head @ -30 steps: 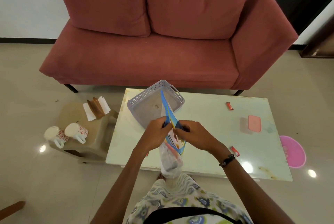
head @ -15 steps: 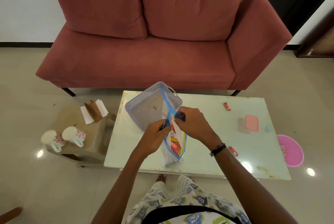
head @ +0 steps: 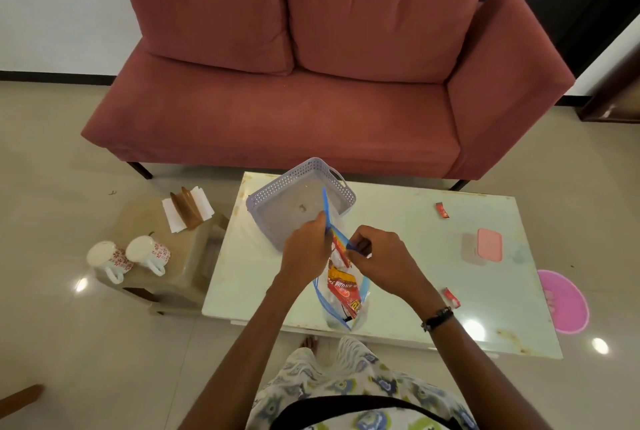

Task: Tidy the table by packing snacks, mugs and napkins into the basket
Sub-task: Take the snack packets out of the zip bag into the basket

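A clear zip bag (head: 341,294) with a blue seal strip holds red and yellow snack packets above the near edge of the white table (head: 408,232). My left hand (head: 306,249) pinches the bag's left top edge. My right hand (head: 381,261) pinches its right top edge, so the mouth is held between them. Just beyond stands the lilac perforated basket (head: 266,201), with only a small crumb-like bit inside. Two white mugs with red flowers (head: 128,256) lie on a low beige stool (head: 180,270) at the left, next to white napkins in a brown holder (head: 187,209).
Two small red sachets (head: 442,210) (head: 452,297) and a pink-lidded box (head: 489,244) lie on the table's right half. A red sofa (head: 311,83) stands behind the table. A pink round mat (head: 562,301) lies on the floor at the right.
My hands have drawn apart along the bag's top, and the bag has dropped lower with its snack packets showing more. The view has shifted slightly.
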### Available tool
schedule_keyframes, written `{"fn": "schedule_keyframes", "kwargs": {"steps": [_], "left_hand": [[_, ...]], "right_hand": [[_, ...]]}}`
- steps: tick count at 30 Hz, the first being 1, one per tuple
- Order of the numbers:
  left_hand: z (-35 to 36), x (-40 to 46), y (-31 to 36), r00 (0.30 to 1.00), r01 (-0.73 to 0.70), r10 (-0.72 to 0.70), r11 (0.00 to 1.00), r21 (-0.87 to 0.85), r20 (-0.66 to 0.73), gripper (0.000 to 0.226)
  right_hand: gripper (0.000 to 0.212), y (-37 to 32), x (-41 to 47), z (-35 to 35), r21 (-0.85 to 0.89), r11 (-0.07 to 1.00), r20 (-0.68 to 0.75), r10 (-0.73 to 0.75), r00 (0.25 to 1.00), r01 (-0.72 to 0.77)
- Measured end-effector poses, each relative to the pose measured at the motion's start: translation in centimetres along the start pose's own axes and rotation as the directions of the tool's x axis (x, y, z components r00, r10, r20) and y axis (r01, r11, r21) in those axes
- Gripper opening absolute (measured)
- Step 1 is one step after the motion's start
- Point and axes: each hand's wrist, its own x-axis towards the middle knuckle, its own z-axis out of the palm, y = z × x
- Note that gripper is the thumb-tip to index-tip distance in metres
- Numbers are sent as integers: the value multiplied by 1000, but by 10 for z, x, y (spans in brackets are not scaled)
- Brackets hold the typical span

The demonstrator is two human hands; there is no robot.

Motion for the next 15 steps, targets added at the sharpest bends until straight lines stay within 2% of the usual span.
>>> {"fn": "schedule_keyframes", "kwargs": {"steps": [3, 6, 9, 11, 15], "left_hand": [[12, -6, 0, 998, -63, 64, 993, -96, 9, 22], [17, -11, 3, 995, -94, 99, 967, -238, 11, 20], [13, -11, -3, 999, -34, 39, 929, -369, 6, 18], [8, -12, -14, 999, 0, -14, 918, -396, -33, 16], [0, -13, -35, 984, 56, -125, 894, -445, -128, 7]], "right_hand": [[15, 4, 1, -3, -94, 992, -31, 80, 996, -83], [19, 3, 10, 1, -155, 986, -73, 56, 996, -66], [12, 4, 16, 0, -186, 980, -164, 42, 985, -73], [9, 11, 17, -9, -185, 976, -239, 72, 968, -118], [8, 25, 15, -18, -180, 966, -278, 130, 952, -185]]}}
